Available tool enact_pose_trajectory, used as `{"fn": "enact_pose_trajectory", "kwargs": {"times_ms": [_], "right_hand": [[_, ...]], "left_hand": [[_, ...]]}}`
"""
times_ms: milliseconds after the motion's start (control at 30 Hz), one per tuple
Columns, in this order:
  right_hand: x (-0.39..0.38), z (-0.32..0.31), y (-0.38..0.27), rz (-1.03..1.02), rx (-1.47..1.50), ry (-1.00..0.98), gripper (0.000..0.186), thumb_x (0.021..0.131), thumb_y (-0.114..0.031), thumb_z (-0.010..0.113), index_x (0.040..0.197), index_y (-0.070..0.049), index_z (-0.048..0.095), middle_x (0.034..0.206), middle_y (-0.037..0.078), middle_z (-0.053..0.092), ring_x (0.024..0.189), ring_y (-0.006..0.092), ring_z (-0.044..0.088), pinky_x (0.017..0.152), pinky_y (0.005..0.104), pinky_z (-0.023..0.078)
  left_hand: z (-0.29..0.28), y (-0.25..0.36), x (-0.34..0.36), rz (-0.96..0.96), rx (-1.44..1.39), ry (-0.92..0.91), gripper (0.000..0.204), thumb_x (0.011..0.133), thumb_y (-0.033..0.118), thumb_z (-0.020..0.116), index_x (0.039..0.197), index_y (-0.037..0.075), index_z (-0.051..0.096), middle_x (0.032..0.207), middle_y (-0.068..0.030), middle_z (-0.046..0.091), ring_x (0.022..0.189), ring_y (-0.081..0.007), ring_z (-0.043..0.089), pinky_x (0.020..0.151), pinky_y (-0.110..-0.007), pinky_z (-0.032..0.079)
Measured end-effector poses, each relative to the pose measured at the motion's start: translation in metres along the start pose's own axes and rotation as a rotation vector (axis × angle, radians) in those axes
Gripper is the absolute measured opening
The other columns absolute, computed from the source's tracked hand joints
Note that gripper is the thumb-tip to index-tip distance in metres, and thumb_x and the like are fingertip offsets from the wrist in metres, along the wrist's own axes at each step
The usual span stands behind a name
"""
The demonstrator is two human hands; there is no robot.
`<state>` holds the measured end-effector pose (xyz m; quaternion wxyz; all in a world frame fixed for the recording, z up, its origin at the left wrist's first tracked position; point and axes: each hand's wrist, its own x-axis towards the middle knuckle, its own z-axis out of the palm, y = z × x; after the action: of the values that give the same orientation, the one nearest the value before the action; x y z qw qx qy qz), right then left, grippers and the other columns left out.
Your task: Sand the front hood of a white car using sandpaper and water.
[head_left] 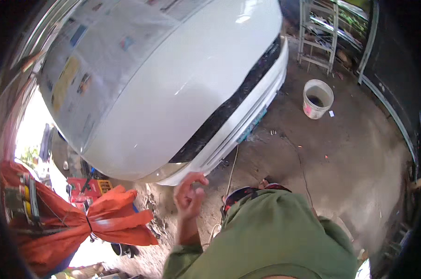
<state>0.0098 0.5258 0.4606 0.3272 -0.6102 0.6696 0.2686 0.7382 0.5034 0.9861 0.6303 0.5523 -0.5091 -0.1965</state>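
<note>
My left hand [190, 195] is raised in front of the white car's bumper, close below its near corner. Its fingers are loosely curled, with a gap between thumb and forefinger and nothing visible in them. My right hand is out of sight; the right sleeve drops beside my green shirt [275, 232]. The white car [173, 93] fills the upper left, its glossy hood facing me. A dark strip [224, 104] runs across its front, above the pale bumper [213, 158]. Clear sheeting with printed paper [113, 51] covers the windscreen area.
A whitish bucket [318, 98] with dark contents stands on the dirt floor at right. Behind it is a stepladder [318, 35]. Orange cloth [113, 216], tied in the middle, hangs at lower left by a red case [85, 188]. A thin cord [301, 162] crosses the floor near my feet.
</note>
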Motion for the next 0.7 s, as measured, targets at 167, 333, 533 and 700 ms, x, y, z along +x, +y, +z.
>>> {"fn": "enact_pose_trajectory", "kwargs": {"times_ms": [167,333,533,700], "right_hand": [[-0.099,0.062,0.028,0.383,0.847,0.054,0.036,0.092,-0.039,0.053,0.109,-0.008,0.057,0.106,0.012,0.059,0.097,0.0304,0.058,0.072,0.0486,0.051],[-0.080,-0.023,-0.089,0.766,1.756,0.301,0.039,0.092,-0.043,0.053,0.117,-0.013,0.049,0.107,0.008,0.054,0.088,0.0262,0.055,0.066,0.0470,0.047],[-0.043,0.096,-0.086,0.402,1.249,0.225,0.027,0.092,-0.034,0.051,0.104,-0.010,0.052,0.088,0.014,0.061,0.080,0.0307,0.059,0.068,0.0516,0.044],[0.002,0.056,-0.048,0.149,0.849,0.169,0.025,0.089,-0.027,0.052,0.102,-0.007,0.053,0.088,0.022,0.063,0.084,0.0385,0.061,0.072,0.0545,0.044]], "left_hand": [[0.122,0.115,0.159,0.626,-0.513,-0.525,0.025,0.087,0.023,0.057,0.086,-0.001,0.061,0.076,-0.0086,0.057,0.067,-0.0231,0.052,0.064,-0.039,0.042],[0.236,0.166,0.181,0.743,-0.612,-0.719,0.013,0.076,0.027,0.070,0.086,0.018,0.068,0.081,0.0035,0.055,0.066,-0.0159,0.044,0.057,-0.036,0.031],[0.329,0.118,0.258,0.900,-0.845,-0.587,0.010,0.080,0.031,0.066,0.086,0.024,0.063,0.072,0.0077,0.044,0.061,-0.0156,0.038,0.059,-0.036,0.029],[0.420,0.083,0.299,0.885,-0.303,-0.170,0.020,0.081,0.038,0.064,0.094,0.025,0.059,0.073,0.0088,0.043,0.062,-0.0148,0.038,0.066,-0.038,0.029]]}}
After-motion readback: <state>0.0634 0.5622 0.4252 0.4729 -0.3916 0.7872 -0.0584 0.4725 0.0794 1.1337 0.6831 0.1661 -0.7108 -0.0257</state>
